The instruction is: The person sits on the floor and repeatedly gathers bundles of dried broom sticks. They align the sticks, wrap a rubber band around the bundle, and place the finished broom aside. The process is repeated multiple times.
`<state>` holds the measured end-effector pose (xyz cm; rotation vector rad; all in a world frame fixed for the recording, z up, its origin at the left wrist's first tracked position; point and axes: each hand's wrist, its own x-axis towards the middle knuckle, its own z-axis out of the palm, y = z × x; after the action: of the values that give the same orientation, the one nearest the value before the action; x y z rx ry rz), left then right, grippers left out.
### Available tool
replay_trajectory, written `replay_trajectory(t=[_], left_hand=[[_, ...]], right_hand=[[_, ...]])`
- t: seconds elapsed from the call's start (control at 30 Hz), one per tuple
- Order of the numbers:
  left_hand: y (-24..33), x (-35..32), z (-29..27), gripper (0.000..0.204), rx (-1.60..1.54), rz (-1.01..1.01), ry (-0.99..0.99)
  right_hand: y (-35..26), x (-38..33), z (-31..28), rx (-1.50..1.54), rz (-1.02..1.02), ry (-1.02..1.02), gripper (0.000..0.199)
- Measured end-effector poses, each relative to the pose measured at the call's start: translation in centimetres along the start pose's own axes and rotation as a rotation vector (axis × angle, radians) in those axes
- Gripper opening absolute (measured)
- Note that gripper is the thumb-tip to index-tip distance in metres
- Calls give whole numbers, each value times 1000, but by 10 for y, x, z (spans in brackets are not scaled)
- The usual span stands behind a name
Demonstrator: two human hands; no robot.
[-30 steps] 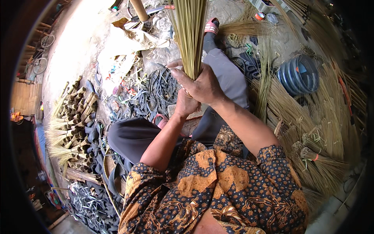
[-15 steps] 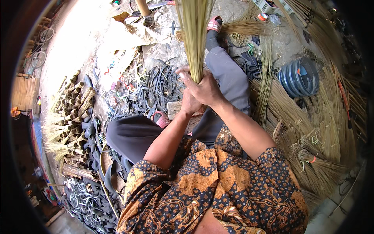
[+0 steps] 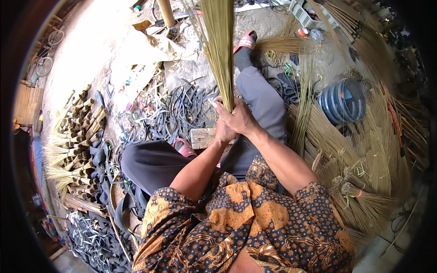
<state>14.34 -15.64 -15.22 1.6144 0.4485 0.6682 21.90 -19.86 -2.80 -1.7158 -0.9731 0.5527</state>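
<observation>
An upright bundle of thin greenish-yellow palm-rib sticks point(image 3: 219, 50) rises in front of me, its upper end cut off by the frame's top edge. My right hand point(image 3: 240, 117) is closed round its lower end. Just below and to the left, my left hand point(image 3: 223, 129) is closed at the bundle's foot, its fingers partly hidden by the right hand. Some sticks fan out to the left of the bundle. Beneath my hands, a small wooden block point(image 3: 202, 138) lies between my legs, near a pink sandal point(image 3: 184, 148).
Finished-looking short stick bundles point(image 3: 77, 150) are piled at the left, beside dark rubber strips point(image 3: 182, 109). Loose long sticks point(image 3: 359, 145) cover the right side, with a clear blue plastic container point(image 3: 341, 102) among them. A white crate point(image 3: 309, 16) stands at the far right; a wooden post point(image 3: 166, 12) rises far ahead.
Both hands and the stick bundle sit slightly lower in view. The bundle's top has swung left, and some sticks now splay out on its left side. The grip looks the same.
</observation>
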Motion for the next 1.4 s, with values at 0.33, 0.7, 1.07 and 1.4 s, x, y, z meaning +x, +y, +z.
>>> replay_trajectory(t=[0.33, 0.7, 1.07, 1.4], left_hand=[[17, -6, -4, 27, 120, -361, -245], [131, 25, -13, 23, -96, -319, -508], [146, 15, -21, 13, -447, -543, -607], [150, 10, -13, 22, -165, -482, -525]], right_hand=[[-15, 30, -43, 400, 6, 221, 27], [-43, 6, -54, 900, 169, -36, 23], [-59, 14, -64, 1007, 175, -144, 35], [-56, 17, -61, 1067, 284, 100, 20]])
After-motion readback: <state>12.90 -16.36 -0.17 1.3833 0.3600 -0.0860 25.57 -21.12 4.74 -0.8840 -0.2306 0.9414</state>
